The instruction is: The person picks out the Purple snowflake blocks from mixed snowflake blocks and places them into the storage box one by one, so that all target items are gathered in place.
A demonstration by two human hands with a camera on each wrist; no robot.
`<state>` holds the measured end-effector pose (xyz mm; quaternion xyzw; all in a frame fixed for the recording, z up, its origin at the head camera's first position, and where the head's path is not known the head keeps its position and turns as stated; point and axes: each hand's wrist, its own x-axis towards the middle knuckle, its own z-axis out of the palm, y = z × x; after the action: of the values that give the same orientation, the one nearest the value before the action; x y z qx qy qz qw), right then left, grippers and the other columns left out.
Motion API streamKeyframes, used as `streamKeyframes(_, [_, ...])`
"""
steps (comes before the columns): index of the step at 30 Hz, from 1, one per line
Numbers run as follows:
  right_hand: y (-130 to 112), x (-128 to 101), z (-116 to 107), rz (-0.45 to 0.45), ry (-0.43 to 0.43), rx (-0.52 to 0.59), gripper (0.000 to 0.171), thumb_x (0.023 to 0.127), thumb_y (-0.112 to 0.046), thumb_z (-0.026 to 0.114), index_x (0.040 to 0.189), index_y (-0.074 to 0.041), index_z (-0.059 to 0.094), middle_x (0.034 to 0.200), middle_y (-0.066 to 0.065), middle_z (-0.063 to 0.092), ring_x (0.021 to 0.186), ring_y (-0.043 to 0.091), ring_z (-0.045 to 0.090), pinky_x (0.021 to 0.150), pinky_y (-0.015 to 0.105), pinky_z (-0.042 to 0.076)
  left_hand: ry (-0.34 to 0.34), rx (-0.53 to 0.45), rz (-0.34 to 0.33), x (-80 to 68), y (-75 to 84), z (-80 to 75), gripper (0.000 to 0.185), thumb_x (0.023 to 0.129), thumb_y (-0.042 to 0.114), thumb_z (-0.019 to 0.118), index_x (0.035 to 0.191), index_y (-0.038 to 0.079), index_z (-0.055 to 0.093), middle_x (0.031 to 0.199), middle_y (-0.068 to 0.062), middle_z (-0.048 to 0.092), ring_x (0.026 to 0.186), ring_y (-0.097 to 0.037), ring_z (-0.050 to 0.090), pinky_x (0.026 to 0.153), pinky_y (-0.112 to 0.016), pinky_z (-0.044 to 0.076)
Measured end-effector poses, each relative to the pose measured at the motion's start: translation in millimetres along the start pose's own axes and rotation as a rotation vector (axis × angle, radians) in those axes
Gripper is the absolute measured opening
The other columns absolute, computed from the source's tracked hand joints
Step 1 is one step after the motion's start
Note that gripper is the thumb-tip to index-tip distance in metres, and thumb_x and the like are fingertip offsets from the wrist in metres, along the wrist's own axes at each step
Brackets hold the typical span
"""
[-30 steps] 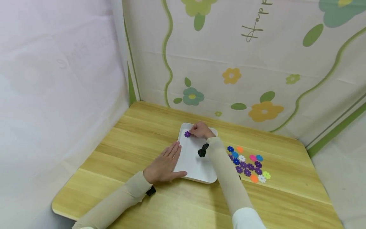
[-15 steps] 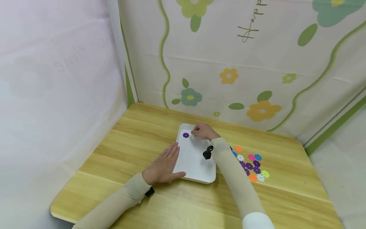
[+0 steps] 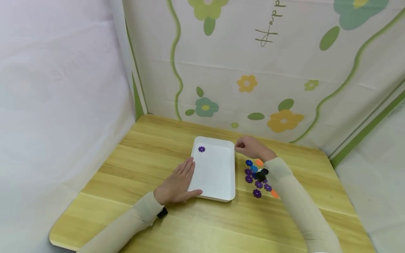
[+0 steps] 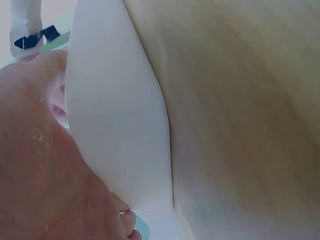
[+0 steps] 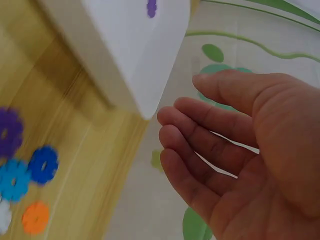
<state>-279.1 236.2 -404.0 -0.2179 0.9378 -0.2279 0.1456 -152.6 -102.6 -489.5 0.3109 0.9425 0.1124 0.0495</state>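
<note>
At the left edge of the tray, rests a straight-fingered left hand, holds an empty, loosely curled right hand by the far right corner, seems barely begun, with one purple disc inside the far left corner and loose discs left on the worktop.

"Happ" — sideways lettering on the back cloth.

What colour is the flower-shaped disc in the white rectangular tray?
The small flower-shaped disc is purple, clearest in the head view.
</note>
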Motion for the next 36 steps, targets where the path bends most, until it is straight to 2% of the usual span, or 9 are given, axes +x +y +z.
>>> streamKeyframes(6, [26.7, -34.8, 0.5, -0.076, -0.001, -0.092, 0.021, 0.104, -0.011, 0.066, 0.119, -0.001, 0.075, 0.111, 0.012, 0.077, 0.097, 0.02, 0.072, 0.09, 0.045, 0.063, 0.015, -0.002, 0.004, 0.6, 0.6, 1.3, 0.106, 0.102, 0.071, 0.047, 0.164, -0.011, 0.019, 0.175, -0.029, 0.01, 0.165, -0.043, 0.012, 0.133, -0.056, 0.022])
streamKeyframes(11, [44.1, -52.8, 15.1, -0.161, -0.036, -0.171, 0.025, 0.099, -0.005, 0.071, 0.122, 0.004, 0.072, 0.115, 0.019, 0.076, 0.104, 0.032, 0.073, 0.093, 0.051, 0.062, -0.007, 0.025, -0.005, -0.3, 0.9, -1.2, 0.106, 0.102, 0.073, 0.043, 0.165, -0.009, 0.017, 0.176, -0.027, 0.008, 0.165, -0.042, 0.01, 0.133, -0.055, 0.021])
streamKeyframes(15, [54.5, -62.0, 28.4, -0.174, -0.045, -0.206, 0.03, 0.095, -0.004, 0.076, 0.124, 0.004, 0.072, 0.119, 0.019, 0.076, 0.11, 0.036, 0.073, 0.095, 0.05, 0.062, -0.01, 0.032, -0.004, -0.8, 2.0, -3.0, 0.106, 0.103, 0.073, 0.043, 0.165, -0.009, 0.016, 0.176, -0.027, 0.008, 0.165, -0.042, 0.01, 0.133, -0.055, 0.022])
streamKeyframes(20, [63.0, -66.5, 42.2, -0.185, -0.013, -0.235, 0.033, 0.091, -0.005, 0.08, 0.123, 0.001, 0.073, 0.118, 0.015, 0.076, 0.11, 0.033, 0.074, 0.096, 0.046, 0.062, -0.015, 0.034, -0.001, -1.0, 3.5, -5.5, 0.106, 0.103, 0.073, 0.042, 0.165, -0.01, 0.016, 0.176, -0.027, 0.008, 0.165, -0.042, 0.01, 0.133, -0.055, 0.022])
streamKeyframes(27, [72.1, -67.9, 57.0, -0.138, 0.021, -0.216, 0.03, 0.095, -0.01, 0.079, 0.124, -0.004, 0.074, 0.12, 0.01, 0.075, 0.109, 0.027, 0.073, 0.095, 0.044, 0.062, -0.022, 0.041, 0.004, -0.8, 3.6, -5.6, 0.106, 0.103, 0.074, 0.041, 0.165, -0.009, 0.017, 0.176, -0.027, 0.009, 0.165, -0.042, 0.01, 0.133, -0.054, 0.022])
streamKeyframes(36, [72.4, -58.6, 53.5, -0.175, 0.001, -0.231, 0.029, 0.092, -0.006, 0.081, 0.12, -0.005, 0.075, 0.116, 0.009, 0.076, 0.108, 0.027, 0.073, 0.093, 0.042, 0.062, -0.012, 0.025, 0.006, -0.7, 1.9, -4.0, 0.106, 0.103, 0.072, 0.043, 0.165, -0.01, 0.017, 0.176, -0.028, 0.009, 0.165, -0.042, 0.01, 0.133, -0.055, 0.022])
